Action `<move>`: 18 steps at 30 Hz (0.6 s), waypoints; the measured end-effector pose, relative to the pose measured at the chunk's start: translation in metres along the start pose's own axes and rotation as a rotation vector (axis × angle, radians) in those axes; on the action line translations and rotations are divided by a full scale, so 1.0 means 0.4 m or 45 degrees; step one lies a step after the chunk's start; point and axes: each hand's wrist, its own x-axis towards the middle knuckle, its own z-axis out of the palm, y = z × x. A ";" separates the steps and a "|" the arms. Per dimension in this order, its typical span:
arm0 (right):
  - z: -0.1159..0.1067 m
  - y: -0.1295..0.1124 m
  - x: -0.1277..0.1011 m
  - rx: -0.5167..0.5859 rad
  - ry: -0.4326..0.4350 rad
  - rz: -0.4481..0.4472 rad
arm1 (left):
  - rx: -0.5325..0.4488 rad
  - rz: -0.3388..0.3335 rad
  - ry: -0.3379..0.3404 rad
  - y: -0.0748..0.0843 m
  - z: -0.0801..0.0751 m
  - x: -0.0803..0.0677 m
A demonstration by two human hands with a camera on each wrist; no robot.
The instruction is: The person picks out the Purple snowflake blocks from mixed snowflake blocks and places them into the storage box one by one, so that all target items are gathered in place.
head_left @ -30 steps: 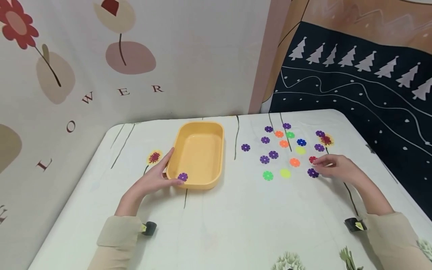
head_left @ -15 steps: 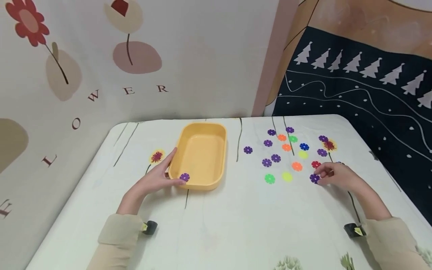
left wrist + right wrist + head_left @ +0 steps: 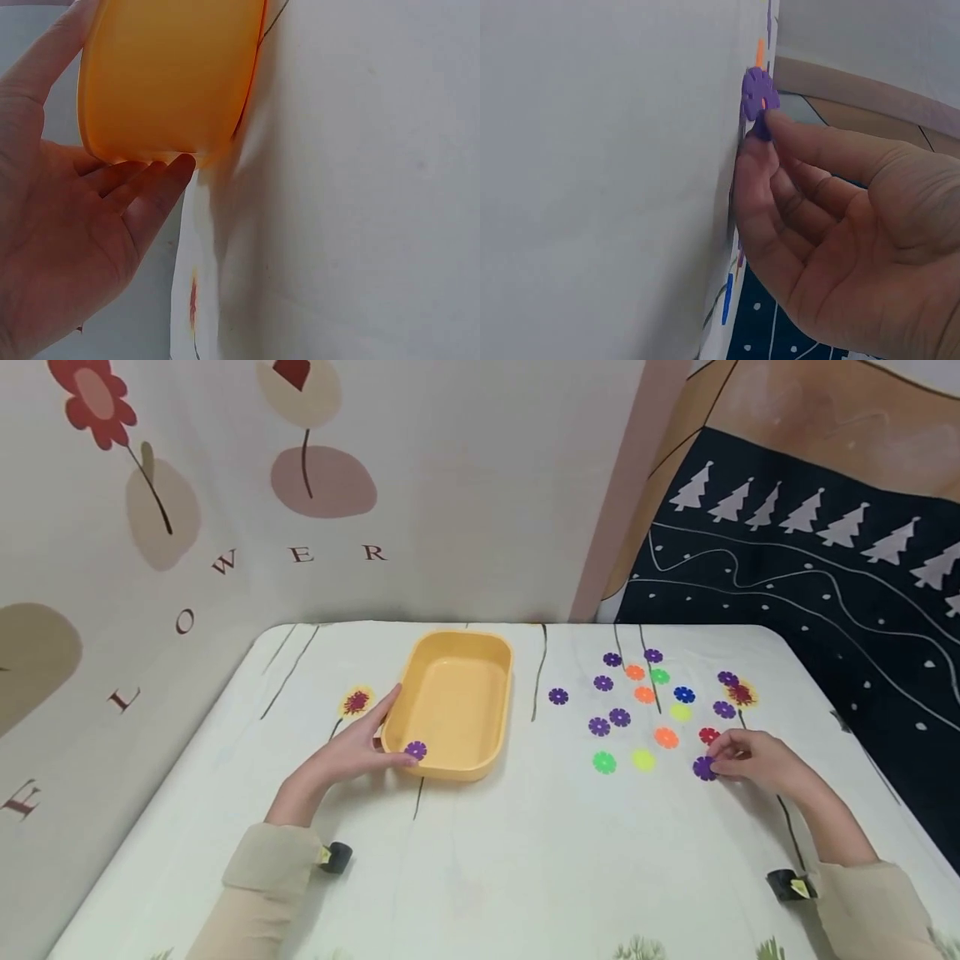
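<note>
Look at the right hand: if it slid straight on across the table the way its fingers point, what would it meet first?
The right hand points left, pinching a purple flower disc. Next in line is probably the yellow-green disc, though depth is uncertain.

On my feed the table [image 3: 525,860] wears a white cloth with thin dark stems printed on it. From the table's middle, a printed yellow-and-red flower [image 3: 356,702] sits at about 10 o'clock and a second one [image 3: 741,694] at about 2 o'clock. Loose flower discs lie scattered at 1 to 2 o'clock: a green disc [image 3: 603,762] and a yellow-green disc [image 3: 642,760] nearest me, an orange disc [image 3: 666,737] just beyond them, a blue disc [image 3: 684,694] farther back. At 12 o'clock I see a pale wall hanging [image 3: 300,485] with flowers and letters; at 2 o'clock, a dark cloth [image 3: 810,552] with white trees.
</note>
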 end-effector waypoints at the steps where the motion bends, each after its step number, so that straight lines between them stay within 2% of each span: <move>1: -0.001 -0.001 0.000 0.001 -0.003 0.003 | -0.004 0.000 0.000 0.001 -0.001 -0.001; 10: -0.013 -0.019 0.003 -0.004 0.012 -0.035 | 0.003 -0.002 -0.001 0.002 0.002 0.004; 18: -0.004 -0.067 0.033 0.004 0.022 -0.105 | -0.002 -0.006 0.009 0.001 0.004 -0.004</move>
